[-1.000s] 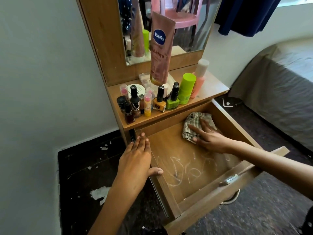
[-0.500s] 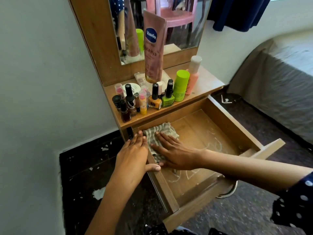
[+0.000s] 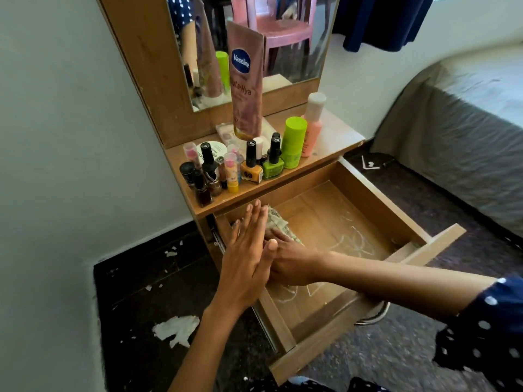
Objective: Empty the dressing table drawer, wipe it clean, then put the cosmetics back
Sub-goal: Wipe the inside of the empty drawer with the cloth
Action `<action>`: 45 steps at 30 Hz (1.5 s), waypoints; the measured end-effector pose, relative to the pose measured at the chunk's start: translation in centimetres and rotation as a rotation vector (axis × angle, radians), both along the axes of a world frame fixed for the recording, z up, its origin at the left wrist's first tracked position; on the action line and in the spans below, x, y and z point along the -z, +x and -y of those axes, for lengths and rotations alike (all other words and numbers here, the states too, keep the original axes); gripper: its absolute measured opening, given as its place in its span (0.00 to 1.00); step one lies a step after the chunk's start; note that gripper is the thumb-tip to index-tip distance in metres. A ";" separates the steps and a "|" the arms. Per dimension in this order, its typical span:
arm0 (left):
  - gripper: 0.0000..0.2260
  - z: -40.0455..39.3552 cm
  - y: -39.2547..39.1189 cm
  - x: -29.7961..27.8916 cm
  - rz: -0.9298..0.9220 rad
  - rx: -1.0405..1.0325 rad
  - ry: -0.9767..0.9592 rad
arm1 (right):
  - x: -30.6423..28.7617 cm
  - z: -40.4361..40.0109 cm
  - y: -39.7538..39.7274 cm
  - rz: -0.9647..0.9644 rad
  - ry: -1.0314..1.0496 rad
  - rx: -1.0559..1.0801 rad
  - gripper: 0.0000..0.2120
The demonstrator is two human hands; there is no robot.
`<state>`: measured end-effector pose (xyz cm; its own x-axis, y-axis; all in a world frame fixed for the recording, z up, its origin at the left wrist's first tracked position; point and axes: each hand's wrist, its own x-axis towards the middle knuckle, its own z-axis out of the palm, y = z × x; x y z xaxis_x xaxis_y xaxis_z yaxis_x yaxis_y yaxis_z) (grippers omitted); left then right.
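Wooden drawer stands pulled out; my right hand presses the cloth flat in its back-left corner, my left hand flat-fingered on the side wall.

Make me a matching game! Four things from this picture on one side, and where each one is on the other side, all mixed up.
Things:
1. cloth
2. green nail polish
3. pink chair
4. torn paper

Places:
A. on the dark floor
B. in the mirror
C. inside the drawer, under the right hand
D. on the table shelf

Pairs: 1-C, 2-D, 3-B, 4-A
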<state>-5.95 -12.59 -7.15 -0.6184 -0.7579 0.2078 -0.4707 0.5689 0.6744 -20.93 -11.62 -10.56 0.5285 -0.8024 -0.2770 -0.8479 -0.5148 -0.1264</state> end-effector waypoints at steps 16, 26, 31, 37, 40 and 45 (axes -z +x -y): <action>0.26 0.4 1.1 1.0 0.286 -0.118 -0.137 | -1.1 0.7 -6.6 -0.057 0.104 0.257 0.31; 0.25 -0.1 0.9 1.2 0.359 -0.159 -0.176 | -1.2 1.3 -2.4 0.037 0.078 0.062 0.29; 0.26 0.1 0.8 1.1 0.470 -0.144 -0.213 | -1.7 1.2 -8.3 0.023 0.113 0.220 0.29; 0.26 0.8 -0.9 0.5 0.411 -0.033 -0.269 | -2.3 0.7 -12.6 0.093 0.189 0.610 0.30; 0.25 1.3 -2.9 0.4 0.342 0.047 -0.262 | -2.7 0.8 -11.2 0.145 0.226 0.769 0.35; 0.24 1.8 -4.0 1.1 0.363 0.077 -0.299 | -1.2 0.2 -7.3 0.078 0.211 0.684 0.39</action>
